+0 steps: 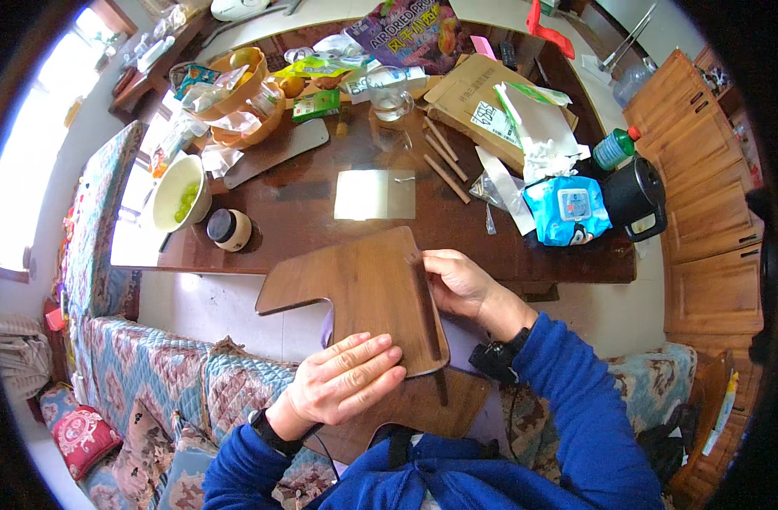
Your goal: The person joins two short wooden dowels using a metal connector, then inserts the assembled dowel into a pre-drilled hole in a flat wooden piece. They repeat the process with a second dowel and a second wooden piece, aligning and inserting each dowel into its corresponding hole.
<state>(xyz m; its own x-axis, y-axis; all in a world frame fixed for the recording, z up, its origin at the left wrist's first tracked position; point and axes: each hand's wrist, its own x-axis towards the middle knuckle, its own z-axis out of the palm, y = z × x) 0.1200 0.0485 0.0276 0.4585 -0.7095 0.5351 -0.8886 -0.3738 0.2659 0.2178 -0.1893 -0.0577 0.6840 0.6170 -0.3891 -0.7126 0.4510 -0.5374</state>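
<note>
A brown wood-grain board (355, 280), cut in an L shape with rounded corners, is tilted above my lap at the table's near edge. A narrow raised strip runs along its right side. My left hand (346, 378) lies on the lower left part of the board, fingers stretched out; its thumb is hidden. At the right edge, my right hand (465, 289) grips the board by the strip, with its fingertips partly hidden. A second wood-grain board (431, 404) rests on my lap beneath the first. Several thin wooden dowels (446, 177) lie on the table beyond.
On the dark glossy table (295, 204) stand a bowl of green grapes (178, 194), a dark-lidded jar (229, 229), a glass mug (390, 98), blue wipes (567, 211) and a black kettle (635, 197). A cardboard box (469, 106) lies farther back. A quilted sofa (168, 353) is behind me.
</note>
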